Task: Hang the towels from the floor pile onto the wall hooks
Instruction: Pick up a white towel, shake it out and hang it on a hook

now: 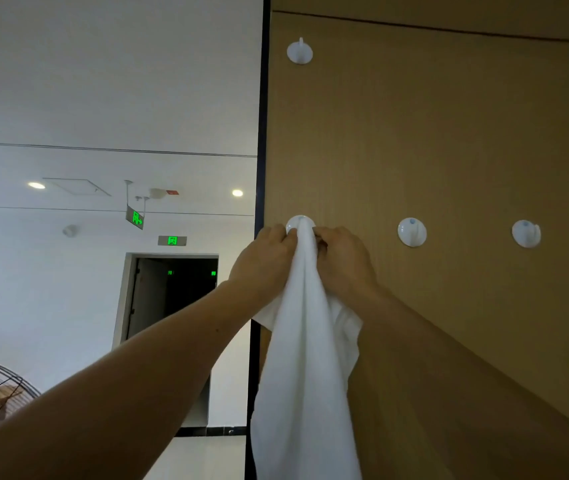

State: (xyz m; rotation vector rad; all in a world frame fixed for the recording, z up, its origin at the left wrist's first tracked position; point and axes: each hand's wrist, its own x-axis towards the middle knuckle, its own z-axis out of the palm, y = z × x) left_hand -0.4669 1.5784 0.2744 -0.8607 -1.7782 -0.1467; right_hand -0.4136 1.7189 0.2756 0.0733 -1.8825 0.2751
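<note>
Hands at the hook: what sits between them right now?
In the head view, the bunched top of the white towel lies between the left hand and right hand, pressed up against the leftmost lower hook. Both hands pinch it.

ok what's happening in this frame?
A person is hanging a white towel on the leftmost hook of the lower row on a wooden wall panel. The left hand and right hand both pinch the towel's top at the hook; the rest drapes down. The upper hook and two hooks to the right are bare.
</note>
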